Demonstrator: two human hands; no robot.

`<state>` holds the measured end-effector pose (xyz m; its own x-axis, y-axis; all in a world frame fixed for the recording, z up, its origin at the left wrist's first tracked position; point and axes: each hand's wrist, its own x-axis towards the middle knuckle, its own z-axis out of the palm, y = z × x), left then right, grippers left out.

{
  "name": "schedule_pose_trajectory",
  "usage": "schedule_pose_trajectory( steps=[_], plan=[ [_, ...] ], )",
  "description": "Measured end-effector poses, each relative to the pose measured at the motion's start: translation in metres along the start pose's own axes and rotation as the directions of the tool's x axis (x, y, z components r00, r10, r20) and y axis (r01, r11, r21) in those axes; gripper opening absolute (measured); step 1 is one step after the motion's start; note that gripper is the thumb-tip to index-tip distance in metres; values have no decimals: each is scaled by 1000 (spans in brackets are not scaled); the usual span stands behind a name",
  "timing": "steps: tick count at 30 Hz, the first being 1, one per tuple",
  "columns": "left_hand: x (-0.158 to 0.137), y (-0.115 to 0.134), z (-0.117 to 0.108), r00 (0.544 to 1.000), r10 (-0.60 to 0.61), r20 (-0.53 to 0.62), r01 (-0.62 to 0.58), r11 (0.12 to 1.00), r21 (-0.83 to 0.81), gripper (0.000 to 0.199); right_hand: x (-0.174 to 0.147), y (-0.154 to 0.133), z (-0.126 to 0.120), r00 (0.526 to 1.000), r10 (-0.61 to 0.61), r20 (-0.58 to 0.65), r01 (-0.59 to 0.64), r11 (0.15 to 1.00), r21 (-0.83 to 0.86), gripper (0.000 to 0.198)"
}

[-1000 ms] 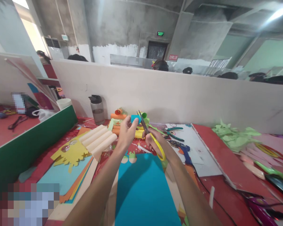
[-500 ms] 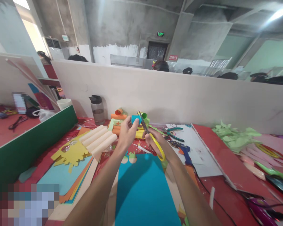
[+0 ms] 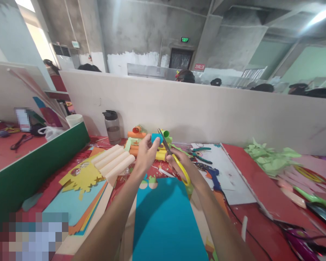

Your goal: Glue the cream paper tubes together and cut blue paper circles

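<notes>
Between the thumb and fingers of my left hand [image 3: 148, 151] is a small piece of blue paper [image 3: 156, 138]. My right hand [image 3: 180, 163] grips a pair of yellow-handled scissors [image 3: 182, 169], the blades pointing up and to the left. Those blades lie right at the paper's right edge; whether they are cutting into it I cannot tell. Below both hands lies a large blue sheet [image 3: 165, 221], with small round paper cut-outs [image 3: 152, 182] at its top edge. Orange and yellow paper rolls [image 3: 161, 156] are partly hidden behind my hands.
To the left are cream paper rolls [image 3: 116, 161], yellow cut paper [image 3: 83, 179] and a water bottle [image 3: 112, 127]. On the right lie green-handled pliers [image 3: 202, 155], a blue glue gun [image 3: 214, 177] with its cord, and crumpled green paper [image 3: 270, 156]. A white partition [image 3: 206, 112] stands behind.
The scissor blades have closed together somewhat at the blue paper's edge. Both hands stay in nearly the same place.
</notes>
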<state>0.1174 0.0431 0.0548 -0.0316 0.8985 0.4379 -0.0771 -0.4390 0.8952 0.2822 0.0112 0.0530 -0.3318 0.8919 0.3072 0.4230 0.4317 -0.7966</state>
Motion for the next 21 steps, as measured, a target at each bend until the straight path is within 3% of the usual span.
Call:
schedule_pose_trajectory(
  steps=[8, 21],
  plan=[
    [4, -2, -6, 996, -4, 88, 6, 1000, -24, 26, -4, 4, -6, 996, 42, 77, -47, 997, 61, 57],
    [7, 1, -15, 982, -25, 187, 20, 999, 29, 27, -6, -6, -18, 993, 8, 115, -11, 1000, 29, 57]
  ],
)
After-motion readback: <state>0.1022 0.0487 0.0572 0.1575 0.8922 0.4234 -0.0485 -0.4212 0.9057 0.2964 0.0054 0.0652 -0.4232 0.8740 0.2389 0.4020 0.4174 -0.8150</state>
